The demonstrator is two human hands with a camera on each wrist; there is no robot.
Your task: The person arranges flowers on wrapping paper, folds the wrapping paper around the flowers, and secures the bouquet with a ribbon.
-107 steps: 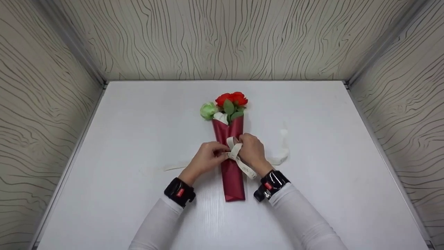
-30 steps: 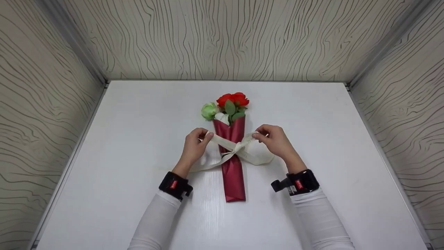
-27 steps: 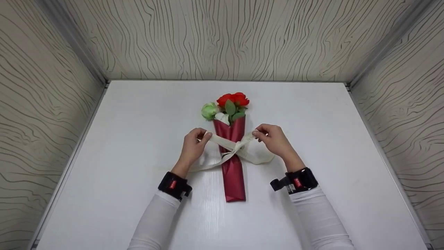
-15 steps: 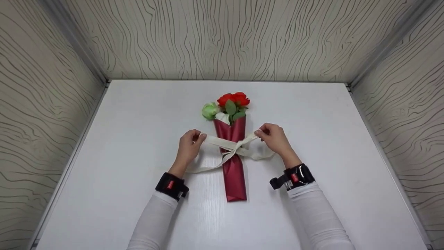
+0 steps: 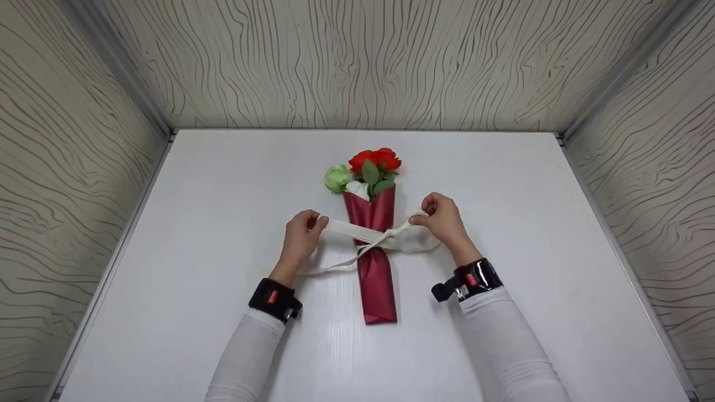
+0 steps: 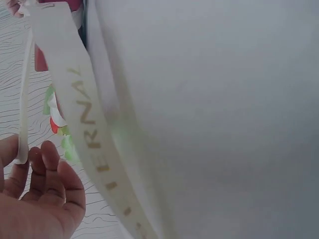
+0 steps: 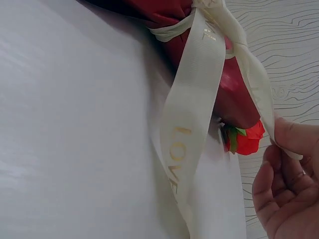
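Note:
A bouquet wrapped in dark red paper (image 5: pixel 380 290) lies upright in the head view, its red flowers (image 5: pixel 375 161) and pale green flower (image 5: pixel 338 178) toward the back. Around its middle runs a cream ribbon (image 5: pixel 349 229), knotted at the front. My left hand (image 5: pixel 301 237) pinches one loop of it between thumb and fingers, left of the wrap. On the other side my right hand (image 5: pixel 445 222) pinches the opposite loop. Gold lettering shows on the ribbon's hanging tail (image 6: pixel 92 129) in the left wrist view. Another lettered tail (image 7: pixel 187 124) hangs down in the right wrist view.
The white table (image 5: pixel 195 184) is bounded by wood-grain panels (image 5: pixel 357 61) at the back and both sides. A black camera strap (image 5: pixel 273 300) sits on the left wrist, and another (image 5: pixel 477 279) on the right.
Earlier both hands worked close together at the knot; they have since spread apart with the loops. Over the last second the left hand shifted left, and the loops drew straighter and the knot smaller.

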